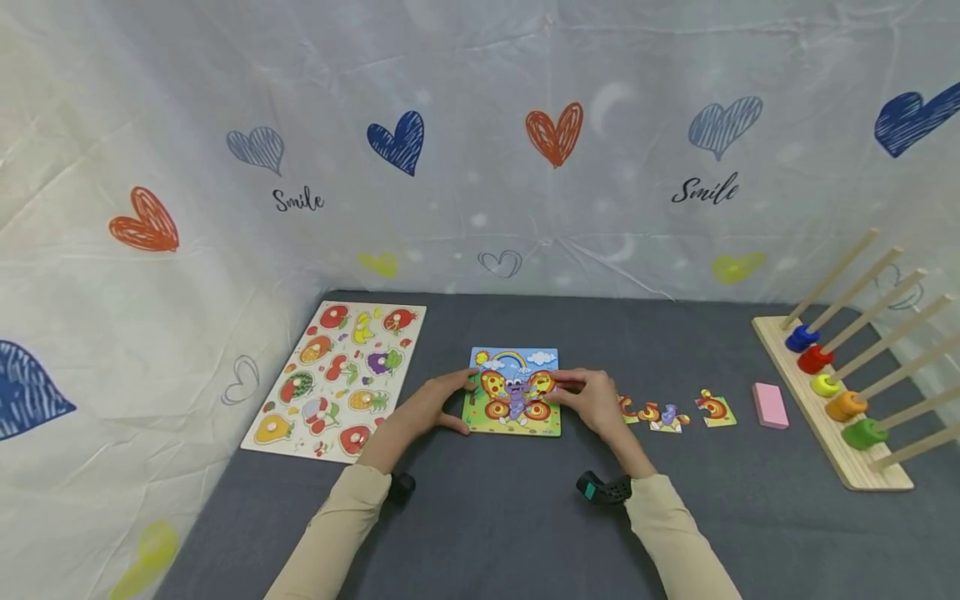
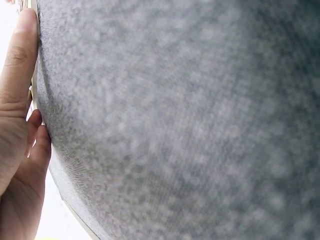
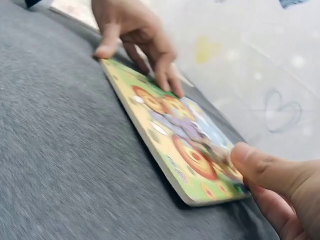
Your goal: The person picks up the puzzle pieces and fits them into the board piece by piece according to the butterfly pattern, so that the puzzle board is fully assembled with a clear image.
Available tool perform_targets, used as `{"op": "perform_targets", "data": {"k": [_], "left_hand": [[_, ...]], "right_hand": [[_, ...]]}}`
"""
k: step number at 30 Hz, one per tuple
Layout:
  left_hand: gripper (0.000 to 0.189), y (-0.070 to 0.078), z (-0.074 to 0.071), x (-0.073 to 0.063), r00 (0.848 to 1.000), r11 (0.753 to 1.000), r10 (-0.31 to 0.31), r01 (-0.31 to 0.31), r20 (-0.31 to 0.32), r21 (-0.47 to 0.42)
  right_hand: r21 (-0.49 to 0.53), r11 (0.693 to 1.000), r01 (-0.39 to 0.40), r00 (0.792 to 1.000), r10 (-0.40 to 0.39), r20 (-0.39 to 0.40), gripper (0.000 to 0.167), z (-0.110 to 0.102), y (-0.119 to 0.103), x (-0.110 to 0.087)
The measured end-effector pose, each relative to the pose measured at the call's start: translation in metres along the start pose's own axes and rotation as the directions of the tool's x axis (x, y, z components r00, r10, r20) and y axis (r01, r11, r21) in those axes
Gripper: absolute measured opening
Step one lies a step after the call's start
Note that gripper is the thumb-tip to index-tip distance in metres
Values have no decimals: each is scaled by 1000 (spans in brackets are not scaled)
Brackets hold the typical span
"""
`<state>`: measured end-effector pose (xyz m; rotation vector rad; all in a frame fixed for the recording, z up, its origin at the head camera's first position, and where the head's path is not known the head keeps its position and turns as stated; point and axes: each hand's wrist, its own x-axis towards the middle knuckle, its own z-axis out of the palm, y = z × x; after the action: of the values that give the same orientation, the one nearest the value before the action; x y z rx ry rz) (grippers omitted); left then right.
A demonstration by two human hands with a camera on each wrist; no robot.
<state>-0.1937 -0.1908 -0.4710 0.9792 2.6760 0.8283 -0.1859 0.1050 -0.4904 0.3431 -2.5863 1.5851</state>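
A square butterfly jigsaw puzzle board lies on the dark grey cloth between both hands. The left hand holds its left edge, thumb at the near corner and fingers farther up the side. In the left wrist view, that hand's thumb and fingertips show along the far left of the picture. At the opposite edge, the right hand grips the board between thumb and fingers; its thumb lies over the printed top in the right wrist view. Loose jigsaw pieces lie just right of the right hand, one partly hidden by it.
A fruit puzzle board lies at the left, close to the left forearm. Toward the right are a pink block and a wooden peg stand with coloured rings. A heart-printed curtain hangs behind the table.
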Motion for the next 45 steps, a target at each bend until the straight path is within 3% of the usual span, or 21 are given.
{"op": "perform_targets", "data": {"k": [6, 14, 21, 25, 28, 32, 36, 40, 45], "left_hand": [[88, -1, -1, 1, 1000, 1000, 12, -12, -8, -8], [83, -3, 0, 1, 1000, 1000, 1, -1, -7, 2], [89, -2, -1, 2, 1000, 1000, 0, 0, -2, 11], [91, -3, -2, 1, 1000, 1000, 8, -8, -14, 9], [89, -3, -1, 0, 999, 999, 44, -44, -28, -2], [89, -5, 2, -2, 995, 996, 91, -90, -50, 5], [89, -7, 4, -2, 997, 998, 66, -67, -47, -8], [91, -6, 1, -2, 1000, 1000, 6, -6, -19, -13], [87, -5, 1, 0, 1000, 1000, -4, 5, -2, 11]], "right_hand": [[-145, 985, 93, 995, -95, -5, 33, 10, -15, 6], [-299, 947, 121, 992, -101, 81, 28, 11, -19, 9], [-214, 973, 83, 996, -77, 38, 22, 13, -8, 8], [-179, 981, 77, 996, -67, 60, 19, 9, -8, 9], [-58, 997, 56, 992, -50, 115, 25, -5, -5, 6], [87, 996, 27, 982, -42, 186, 40, -41, 5, -3], [-30, 995, 93, 960, -81, 269, 52, -78, 15, -13], [-193, 964, 184, 938, -113, 329, 50, -97, 23, -19], [-283, 930, 235, 945, -150, 290, 39, -102, 33, -24]]}}
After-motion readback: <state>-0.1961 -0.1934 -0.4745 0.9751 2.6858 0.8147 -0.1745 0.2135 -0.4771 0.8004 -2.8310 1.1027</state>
